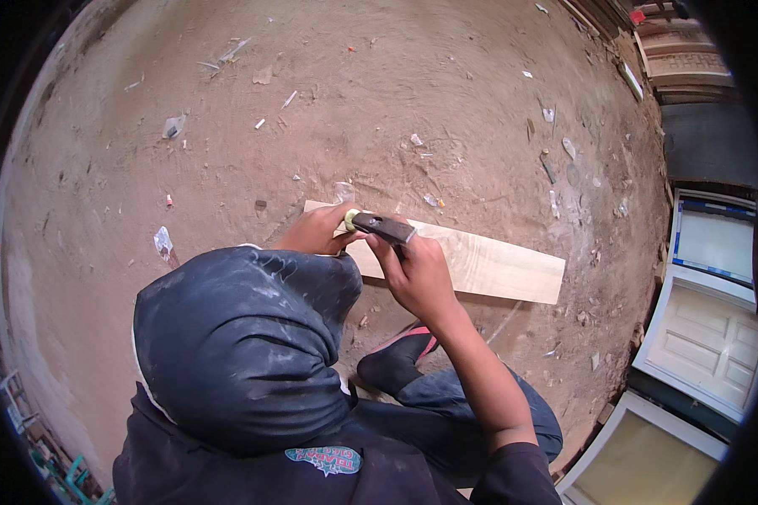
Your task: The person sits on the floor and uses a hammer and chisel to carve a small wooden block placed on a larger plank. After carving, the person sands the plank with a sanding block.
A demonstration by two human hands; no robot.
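My left hand [316, 230] and my right hand [421, 273] meet in front of me, both closed around a dark, bar-shaped tool [385, 226]. A pale yellow, rounded end shows beside the left fingers, and the broader dark end lies by the right hand. I cannot make out whether it is a hammer or some other tool. Beneath the hands a light wooden board [497, 263] lies across the ground, its right half in plain sight. The hands and my dark-clothed knee [244, 337] cover part of its left half.
My foot in a dark sock and a red-strapped sandal [396, 358] rests near the board. Plastic scraps [162, 241] and other litter are scattered over the dirt ground [227, 143]. Along the right stand a white panelled door [707, 337], a framed pane [648, 459] and stacked wood [691, 59].
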